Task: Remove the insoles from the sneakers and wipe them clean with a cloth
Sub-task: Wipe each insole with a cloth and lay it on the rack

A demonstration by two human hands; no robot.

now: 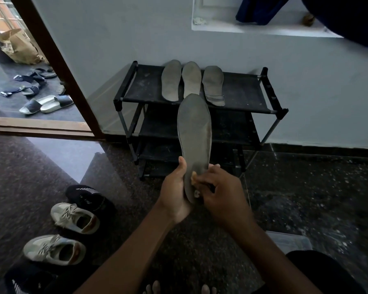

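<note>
Insole (194,132) centre frame: we're gripping it in left hand (174,194), right hand (223,194) pinching cloth (193,179), wiping; three insoles (191,81) on rack (242,96), probably done.

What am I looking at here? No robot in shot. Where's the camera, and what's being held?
There is no machine here, just a person's two bare hands. One wide-angle camera worn on the head films them, looking forward and down. The left hand holds a grey insole upright by its heel end. The right hand pinches a small tan cloth against that end. Ahead, three more insoles lie side by side on the top shelf of a black shoe rack. On the floor at left sit two pale sneakers and a black shoe.
</note>
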